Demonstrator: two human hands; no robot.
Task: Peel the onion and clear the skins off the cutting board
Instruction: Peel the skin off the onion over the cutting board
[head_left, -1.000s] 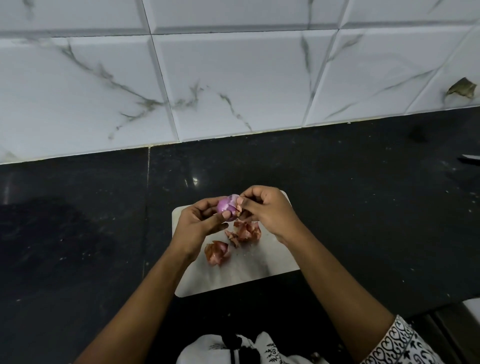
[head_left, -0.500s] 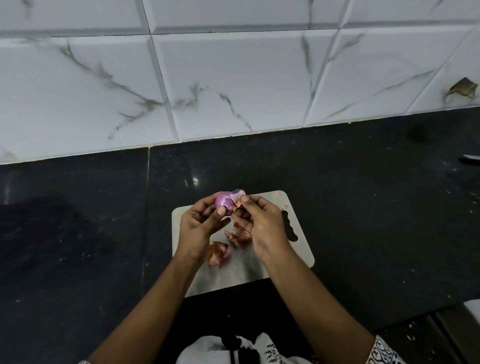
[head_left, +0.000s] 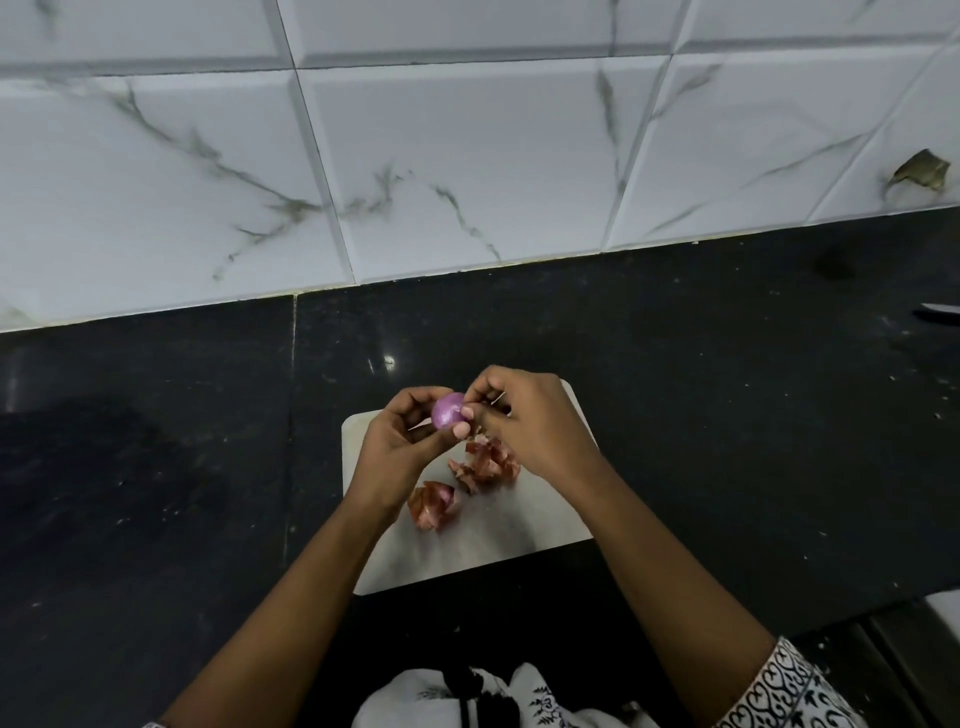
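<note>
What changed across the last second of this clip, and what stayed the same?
The right hand swung toward the person half a second ago, then returned to pinch at the onion, again covering the right edge of the cutting board. The left hand kept gripping the onion. The skins and cutting board stayed put.

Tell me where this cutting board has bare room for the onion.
The white cutting board is bare along its near edge, between the reddish-brown onion skins and the black stone counter, and at its far left corner beside the left hand. The middle is crowded: two skin piles lie under the right hand and the small purple onion both hands hold.
</note>
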